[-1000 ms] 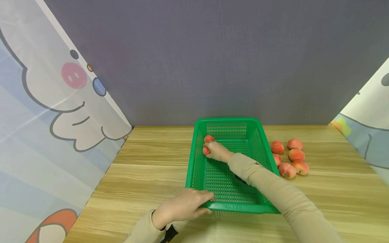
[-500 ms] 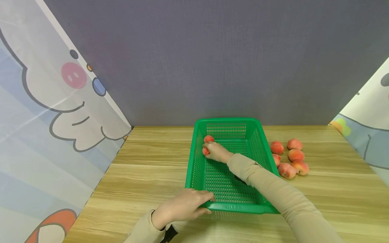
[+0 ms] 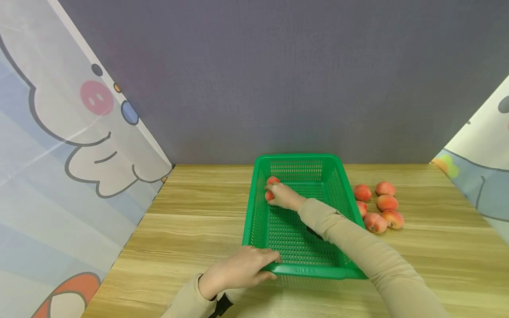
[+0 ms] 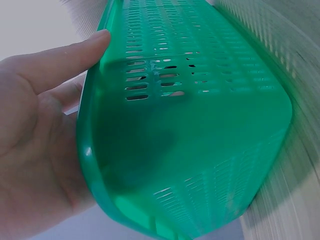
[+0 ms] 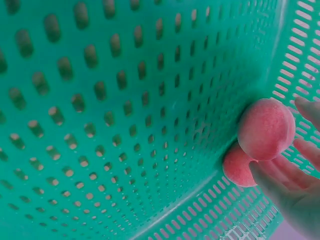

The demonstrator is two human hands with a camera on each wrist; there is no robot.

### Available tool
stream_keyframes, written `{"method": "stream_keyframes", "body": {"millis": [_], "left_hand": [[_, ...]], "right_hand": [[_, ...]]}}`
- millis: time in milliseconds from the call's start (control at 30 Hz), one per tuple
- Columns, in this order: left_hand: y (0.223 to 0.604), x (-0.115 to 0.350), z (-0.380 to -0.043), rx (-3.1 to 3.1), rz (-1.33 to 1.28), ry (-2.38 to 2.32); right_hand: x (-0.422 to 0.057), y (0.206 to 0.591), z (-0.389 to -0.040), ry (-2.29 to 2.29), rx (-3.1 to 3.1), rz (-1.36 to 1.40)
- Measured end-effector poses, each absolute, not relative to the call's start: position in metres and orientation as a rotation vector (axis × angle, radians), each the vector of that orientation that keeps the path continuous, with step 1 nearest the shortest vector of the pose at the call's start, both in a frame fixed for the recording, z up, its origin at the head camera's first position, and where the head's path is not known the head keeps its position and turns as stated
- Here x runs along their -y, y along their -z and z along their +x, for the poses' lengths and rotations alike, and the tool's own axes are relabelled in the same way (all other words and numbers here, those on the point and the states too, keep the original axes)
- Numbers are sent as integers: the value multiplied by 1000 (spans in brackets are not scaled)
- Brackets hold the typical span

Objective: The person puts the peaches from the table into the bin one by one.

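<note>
At the green basket (image 3: pixel 296 170), the left grip (image 3: pixel 243 267) clasps the rim (image 3: pixel 308 270), the right grip (image 3: pixel 283 196) a peach (image 3: pixel 269 196) inside.

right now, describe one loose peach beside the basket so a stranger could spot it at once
Find the green basket on the wooden table. To its right lie six loose peaches. Pick the red-and-yellow peach toward the front, farther right than any other.

Wood-grain table (image 3: pixel 191 229): green basket (image 3: pixel 304 270) (perforated sides), six peaches (image 3: pixel 387 203) just right of it.
</note>
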State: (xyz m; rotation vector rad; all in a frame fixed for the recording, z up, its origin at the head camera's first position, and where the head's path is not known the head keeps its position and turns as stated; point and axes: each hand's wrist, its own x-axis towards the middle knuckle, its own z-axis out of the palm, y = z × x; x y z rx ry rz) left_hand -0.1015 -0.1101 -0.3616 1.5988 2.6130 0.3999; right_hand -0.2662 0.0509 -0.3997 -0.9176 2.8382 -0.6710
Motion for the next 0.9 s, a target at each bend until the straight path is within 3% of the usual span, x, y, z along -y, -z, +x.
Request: {"method": "stream_keyframes", "body": {"millis": [900], "left_hand": [[359,110,-100,-2606,1551,-387]], "right_hand": [[-69,338,-252,746,-2754,-954]]}}
